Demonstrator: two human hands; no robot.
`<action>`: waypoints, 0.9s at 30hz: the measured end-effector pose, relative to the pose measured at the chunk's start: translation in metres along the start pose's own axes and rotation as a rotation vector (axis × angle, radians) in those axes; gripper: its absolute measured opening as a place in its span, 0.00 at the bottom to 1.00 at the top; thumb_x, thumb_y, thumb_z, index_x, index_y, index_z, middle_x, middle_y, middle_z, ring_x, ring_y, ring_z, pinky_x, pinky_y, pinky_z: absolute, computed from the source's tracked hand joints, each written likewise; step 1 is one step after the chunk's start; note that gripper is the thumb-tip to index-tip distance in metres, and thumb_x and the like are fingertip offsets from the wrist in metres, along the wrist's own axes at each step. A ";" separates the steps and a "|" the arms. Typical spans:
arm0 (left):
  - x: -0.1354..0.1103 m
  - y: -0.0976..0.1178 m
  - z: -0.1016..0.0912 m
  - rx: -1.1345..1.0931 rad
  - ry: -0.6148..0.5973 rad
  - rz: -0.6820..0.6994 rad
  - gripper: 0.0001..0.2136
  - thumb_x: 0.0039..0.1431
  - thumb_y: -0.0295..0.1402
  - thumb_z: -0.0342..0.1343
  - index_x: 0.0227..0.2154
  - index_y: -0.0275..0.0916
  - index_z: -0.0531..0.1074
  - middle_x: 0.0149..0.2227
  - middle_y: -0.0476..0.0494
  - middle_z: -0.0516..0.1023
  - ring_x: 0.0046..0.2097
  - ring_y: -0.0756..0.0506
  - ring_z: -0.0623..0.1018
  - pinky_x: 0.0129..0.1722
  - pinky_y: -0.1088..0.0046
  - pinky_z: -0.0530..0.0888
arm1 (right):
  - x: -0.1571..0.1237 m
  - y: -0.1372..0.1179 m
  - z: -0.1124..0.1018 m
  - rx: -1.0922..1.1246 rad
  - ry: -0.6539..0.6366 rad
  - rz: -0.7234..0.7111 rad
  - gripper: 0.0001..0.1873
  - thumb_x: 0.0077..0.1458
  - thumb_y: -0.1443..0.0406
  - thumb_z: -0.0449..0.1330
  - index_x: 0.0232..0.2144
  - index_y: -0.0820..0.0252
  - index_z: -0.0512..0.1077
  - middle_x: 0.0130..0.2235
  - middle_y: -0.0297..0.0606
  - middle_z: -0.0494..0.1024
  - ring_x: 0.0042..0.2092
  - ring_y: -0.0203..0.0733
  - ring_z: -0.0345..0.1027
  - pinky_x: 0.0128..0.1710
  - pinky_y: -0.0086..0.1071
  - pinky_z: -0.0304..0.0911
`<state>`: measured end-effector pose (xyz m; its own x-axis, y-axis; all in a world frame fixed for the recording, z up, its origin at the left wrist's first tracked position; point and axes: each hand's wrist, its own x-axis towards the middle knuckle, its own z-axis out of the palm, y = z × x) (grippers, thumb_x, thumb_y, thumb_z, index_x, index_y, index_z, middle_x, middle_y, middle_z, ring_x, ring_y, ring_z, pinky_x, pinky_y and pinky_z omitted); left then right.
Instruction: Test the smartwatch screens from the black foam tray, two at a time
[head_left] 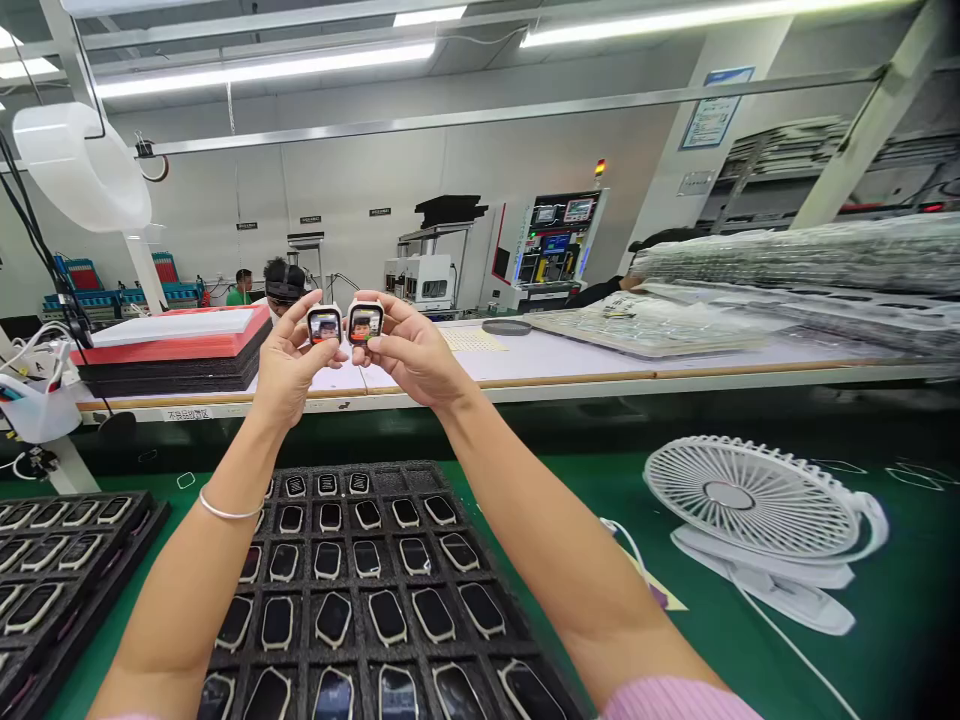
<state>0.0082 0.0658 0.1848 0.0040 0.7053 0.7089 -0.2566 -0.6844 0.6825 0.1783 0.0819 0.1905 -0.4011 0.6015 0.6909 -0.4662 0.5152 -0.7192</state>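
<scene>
My left hand (294, 352) pinches a smartwatch body (325, 325) with a light frame and a lit screen showing a coloured picture. Right beside it, a second smartwatch body (365, 323) is gripped by my right hand (409, 345), its screen lit as well. Both are raised side by side at about shelf height, screens toward me. Below my forearms lies a black foam tray (409, 480) whose pockets hold several more watch bodies, mostly dark-screened. A few of those in its far row show pale markings. Some pockets at its far right hold nothing.
Another filled foam tray (142, 545) lies at left. A white fan (750, 500) stands at right on the green mat (600, 475). Across the front runs a white shelf (495, 372) with red and black foam sheets (172, 350) and stacked clear trays (787, 265). People are visible beyond it.
</scene>
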 end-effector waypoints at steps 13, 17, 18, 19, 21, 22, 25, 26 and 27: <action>-0.005 0.003 0.001 0.039 0.024 0.032 0.30 0.42 0.30 0.71 0.52 0.44 0.73 0.34 0.51 0.78 0.27 0.52 0.78 0.30 0.76 0.77 | -0.002 0.003 0.001 -0.011 -0.026 -0.009 0.26 0.47 0.70 0.62 0.50 0.56 0.66 0.38 0.32 0.73 0.31 0.34 0.71 0.33 0.32 0.67; -0.007 0.003 0.000 0.061 0.017 0.044 0.30 0.43 0.29 0.69 0.53 0.44 0.72 0.33 0.52 0.77 0.27 0.52 0.79 0.31 0.76 0.77 | -0.004 0.002 0.003 -0.015 -0.034 -0.011 0.26 0.47 0.71 0.62 0.51 0.56 0.66 0.37 0.32 0.73 0.31 0.34 0.72 0.33 0.32 0.67; -0.008 0.002 -0.001 0.068 0.014 0.045 0.30 0.43 0.28 0.68 0.53 0.44 0.72 0.33 0.52 0.77 0.27 0.52 0.79 0.31 0.76 0.78 | -0.005 0.003 0.003 -0.014 -0.034 -0.008 0.26 0.47 0.71 0.61 0.51 0.56 0.66 0.37 0.32 0.73 0.31 0.35 0.72 0.34 0.33 0.67; -0.009 0.001 -0.002 0.076 0.011 0.043 0.30 0.44 0.27 0.67 0.54 0.44 0.72 0.34 0.52 0.78 0.28 0.53 0.79 0.31 0.76 0.78 | -0.006 0.004 0.003 -0.013 -0.033 -0.003 0.27 0.47 0.71 0.61 0.51 0.56 0.66 0.37 0.32 0.73 0.32 0.35 0.72 0.34 0.33 0.67; -0.012 -0.001 -0.004 0.092 0.006 0.031 0.30 0.45 0.26 0.65 0.55 0.44 0.71 0.35 0.51 0.78 0.28 0.52 0.79 0.31 0.76 0.78 | -0.009 0.007 0.003 -0.012 -0.030 0.014 0.27 0.46 0.71 0.61 0.51 0.56 0.66 0.38 0.32 0.74 0.32 0.35 0.72 0.36 0.34 0.68; -0.014 -0.003 -0.005 0.100 0.005 0.020 0.30 0.45 0.26 0.64 0.55 0.44 0.71 0.35 0.51 0.78 0.28 0.52 0.80 0.31 0.76 0.78 | -0.009 0.010 0.002 -0.012 -0.026 0.024 0.28 0.46 0.72 0.60 0.51 0.56 0.66 0.38 0.32 0.74 0.32 0.36 0.72 0.36 0.35 0.68; -0.016 -0.005 -0.008 0.119 0.001 -0.025 0.31 0.47 0.24 0.61 0.57 0.43 0.69 0.38 0.49 0.78 0.29 0.52 0.80 0.33 0.75 0.79 | -0.010 0.016 0.000 -0.010 -0.015 0.048 0.29 0.45 0.72 0.59 0.52 0.56 0.65 0.38 0.33 0.74 0.32 0.35 0.71 0.37 0.35 0.68; -0.016 -0.006 -0.009 0.122 -0.001 -0.039 0.31 0.47 0.24 0.61 0.57 0.43 0.69 0.38 0.48 0.78 0.29 0.52 0.80 0.34 0.74 0.79 | -0.010 0.018 -0.001 -0.007 -0.011 0.052 0.29 0.45 0.72 0.59 0.52 0.56 0.65 0.37 0.33 0.74 0.32 0.35 0.71 0.37 0.35 0.69; -0.016 -0.006 -0.010 0.123 -0.003 -0.050 0.31 0.47 0.24 0.61 0.58 0.43 0.69 0.39 0.48 0.78 0.30 0.52 0.80 0.34 0.74 0.79 | -0.010 0.020 -0.001 -0.005 -0.010 0.054 0.29 0.44 0.71 0.60 0.51 0.56 0.66 0.37 0.32 0.74 0.32 0.36 0.71 0.37 0.36 0.69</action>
<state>-0.0001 0.0606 0.1674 0.0167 0.7390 0.6735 -0.1354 -0.6657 0.7338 0.1741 0.0869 0.1695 -0.4337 0.6226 0.6514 -0.4397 0.4848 -0.7561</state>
